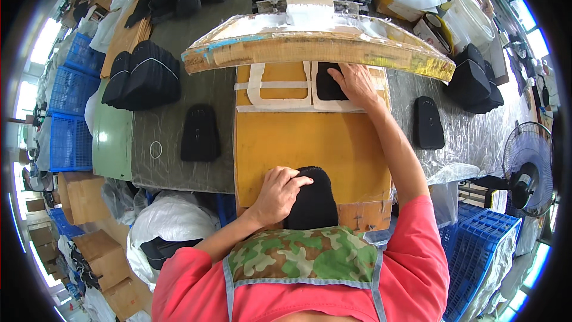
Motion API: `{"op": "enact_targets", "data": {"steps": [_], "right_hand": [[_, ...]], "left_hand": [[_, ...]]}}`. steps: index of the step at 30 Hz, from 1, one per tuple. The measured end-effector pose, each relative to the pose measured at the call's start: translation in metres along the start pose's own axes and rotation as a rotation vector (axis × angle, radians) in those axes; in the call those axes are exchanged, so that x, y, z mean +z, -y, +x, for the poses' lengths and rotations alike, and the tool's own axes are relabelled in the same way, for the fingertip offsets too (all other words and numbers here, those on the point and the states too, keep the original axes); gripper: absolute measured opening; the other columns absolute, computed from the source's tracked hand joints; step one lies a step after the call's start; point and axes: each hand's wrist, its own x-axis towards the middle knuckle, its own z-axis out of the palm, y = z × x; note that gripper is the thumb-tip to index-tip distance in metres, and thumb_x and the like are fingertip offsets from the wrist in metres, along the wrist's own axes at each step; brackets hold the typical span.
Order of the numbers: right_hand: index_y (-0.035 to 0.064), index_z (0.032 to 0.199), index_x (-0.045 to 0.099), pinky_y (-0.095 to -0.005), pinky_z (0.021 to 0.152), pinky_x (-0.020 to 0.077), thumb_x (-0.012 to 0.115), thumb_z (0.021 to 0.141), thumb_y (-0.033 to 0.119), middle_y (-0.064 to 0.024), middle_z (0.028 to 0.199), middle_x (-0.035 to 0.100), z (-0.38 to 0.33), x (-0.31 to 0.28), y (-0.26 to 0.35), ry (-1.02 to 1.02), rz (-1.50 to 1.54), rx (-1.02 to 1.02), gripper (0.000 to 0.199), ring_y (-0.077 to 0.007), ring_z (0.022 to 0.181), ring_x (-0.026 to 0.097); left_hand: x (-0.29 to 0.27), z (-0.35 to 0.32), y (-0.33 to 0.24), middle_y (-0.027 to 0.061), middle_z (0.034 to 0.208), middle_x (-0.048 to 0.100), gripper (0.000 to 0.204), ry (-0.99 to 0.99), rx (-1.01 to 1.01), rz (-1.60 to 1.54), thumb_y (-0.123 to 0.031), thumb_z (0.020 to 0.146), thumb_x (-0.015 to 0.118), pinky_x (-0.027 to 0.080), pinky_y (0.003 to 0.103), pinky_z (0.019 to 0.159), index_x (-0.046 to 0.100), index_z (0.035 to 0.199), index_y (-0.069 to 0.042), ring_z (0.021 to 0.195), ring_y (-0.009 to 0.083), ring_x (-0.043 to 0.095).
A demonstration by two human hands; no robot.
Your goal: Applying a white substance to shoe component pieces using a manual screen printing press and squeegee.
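My left hand (278, 192) grips the top of a black fabric piece (313, 203) standing at the near edge of the yellow board (310, 143). My right hand (356, 83) reaches forward and presses flat on another black piece (328, 81) lying in the right slot of a white template (274, 92) at the board's far end. The left slot of that template shows bare yellow board. A raised press plate (316, 45) with worn wooden edges hangs just above both slots and my right hand.
Single black pieces lie left (200, 133) and right (428, 122) of the board on the grey table. Stacks of black pieces sit at the far left (146, 74) and far right (473, 77). Blue crates (479, 250) stand lower right, a fan (527, 170) at the right.
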Motion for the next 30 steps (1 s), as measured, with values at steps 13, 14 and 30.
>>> {"op": "enact_targets", "data": {"steps": [13,14,30], "right_hand": [[-0.0038,0.142,0.033,-0.0475,0.114,0.0237,0.056,0.085,0.064,-0.0283,0.143,0.038,-0.004,-0.004,0.015,0.096,-0.123,-0.051,0.091,-0.0404,0.137,0.031],[-0.0047,0.143,0.032,-0.0477,0.115,0.0215,0.055,0.083,0.069,-0.0288,0.144,0.035,-0.004,-0.005,0.014,0.147,-0.124,-0.026,0.097,-0.0407,0.138,0.028],[-0.0016,0.141,0.038,-0.0507,0.114,0.0217,0.050,0.079,0.078,-0.0255,0.141,0.041,-0.003,0.004,0.011,0.092,-0.109,-0.048,0.102,-0.0391,0.136,0.032]], "left_hand": [[-0.052,0.037,0.027,0.0015,0.095,0.051,0.031,-0.126,-0.453,-0.595,0.000,0.086,0.051,0.041,0.025,0.077,0.055,0.117,-0.006,0.085,0.0115,0.050],[-0.057,0.045,0.032,-0.0013,0.091,0.051,0.032,-0.144,-0.546,-0.724,0.001,0.087,0.051,0.040,0.022,0.070,0.055,0.119,-0.006,0.077,0.0068,0.048],[-0.042,0.192,0.181,0.0161,0.105,0.066,0.031,-0.182,-0.271,0.398,-0.018,0.092,0.054,0.047,0.039,0.084,0.057,0.115,0.002,0.097,0.0324,0.063]]}}
